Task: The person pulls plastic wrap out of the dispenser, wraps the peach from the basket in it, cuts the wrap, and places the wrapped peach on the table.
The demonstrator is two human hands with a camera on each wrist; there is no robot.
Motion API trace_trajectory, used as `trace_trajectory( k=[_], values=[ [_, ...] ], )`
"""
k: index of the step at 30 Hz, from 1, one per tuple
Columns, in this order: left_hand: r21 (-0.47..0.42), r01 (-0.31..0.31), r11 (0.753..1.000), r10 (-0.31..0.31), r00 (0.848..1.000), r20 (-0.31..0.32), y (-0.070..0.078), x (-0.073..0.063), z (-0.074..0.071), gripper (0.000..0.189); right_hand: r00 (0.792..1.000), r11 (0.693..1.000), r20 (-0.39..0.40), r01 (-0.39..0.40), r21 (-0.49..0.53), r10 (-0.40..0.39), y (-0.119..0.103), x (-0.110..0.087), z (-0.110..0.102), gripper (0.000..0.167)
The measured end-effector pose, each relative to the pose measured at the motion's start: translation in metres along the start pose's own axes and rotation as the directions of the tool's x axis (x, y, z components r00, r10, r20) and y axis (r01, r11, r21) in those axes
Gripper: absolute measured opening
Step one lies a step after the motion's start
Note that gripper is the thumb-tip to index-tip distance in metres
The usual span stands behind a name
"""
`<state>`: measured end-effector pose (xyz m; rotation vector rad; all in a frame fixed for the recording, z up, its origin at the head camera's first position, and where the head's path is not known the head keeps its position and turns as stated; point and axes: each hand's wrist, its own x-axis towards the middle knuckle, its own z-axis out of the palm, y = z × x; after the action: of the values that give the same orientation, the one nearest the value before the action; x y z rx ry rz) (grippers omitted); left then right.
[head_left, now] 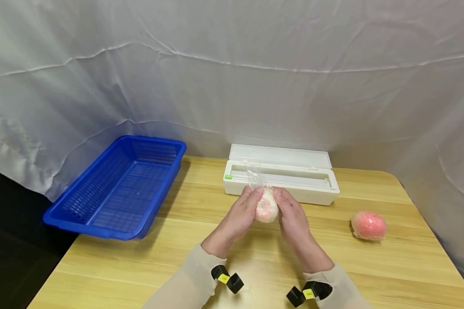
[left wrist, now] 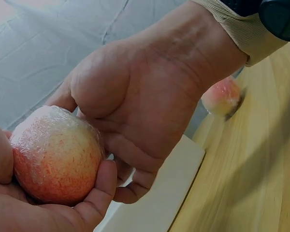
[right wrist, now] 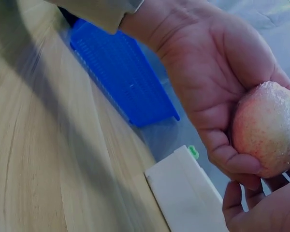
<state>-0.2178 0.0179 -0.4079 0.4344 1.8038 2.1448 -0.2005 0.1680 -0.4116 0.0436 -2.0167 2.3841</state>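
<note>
A peach [head_left: 267,207] wrapped in clear cling film is held between both hands above the table's middle. My left hand [head_left: 239,214] grips its left side and my right hand [head_left: 294,216] its right, thumbs on top in the head view. Loose film [head_left: 256,178] sticks up crumpled beyond the fruit. In the left wrist view the peach [left wrist: 60,157] shows red-speckled skin under wrinkled film, with fingers curled about it. The right wrist view has the peach [right wrist: 268,130] against the right palm, partly cut off by the frame edge.
Just behind the hands stands a white cling film dispenser [head_left: 232,186], its lid [head_left: 280,155] raised and a green slider at its left end. A blue plastic basket [head_left: 154,214] sits at the left. Another film-wrapped peach [head_left: 369,225] lies on the wooden table [head_left: 402,266] at the right.
</note>
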Motion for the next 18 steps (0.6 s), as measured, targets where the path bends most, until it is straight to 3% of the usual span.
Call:
trace_trajectory(
  k=[7,10,13,18],
  values=[
    [0.203,0.029,0.979,-0.023,0.999,-0.032,0.001,-0.004,0.004,0.042,0.994,0.991,-0.105,0.009,-0.130,-0.022,0.001,-0.004,0.008,0.035],
    [0.159,0.063,0.985,-0.057,0.998,-0.040,0.001,-0.004,0.004,0.046,0.993,0.980,-0.105,0.027,-0.199,-0.049,0.004,-0.006,0.008,0.038],
    [0.044,0.103,0.994,-0.101,0.994,-0.046,0.003,-0.004,0.002,0.050,0.997,0.963,-0.049,0.036,-0.268,-0.051,0.003,-0.006,0.004,0.046],
    [-0.131,0.153,0.980,-0.155,0.988,-0.005,0.007,-0.002,-0.001,0.050,1.000,0.954,0.011,0.026,-0.299,-0.024,-0.001,-0.006,-0.002,0.047]
  ],
)
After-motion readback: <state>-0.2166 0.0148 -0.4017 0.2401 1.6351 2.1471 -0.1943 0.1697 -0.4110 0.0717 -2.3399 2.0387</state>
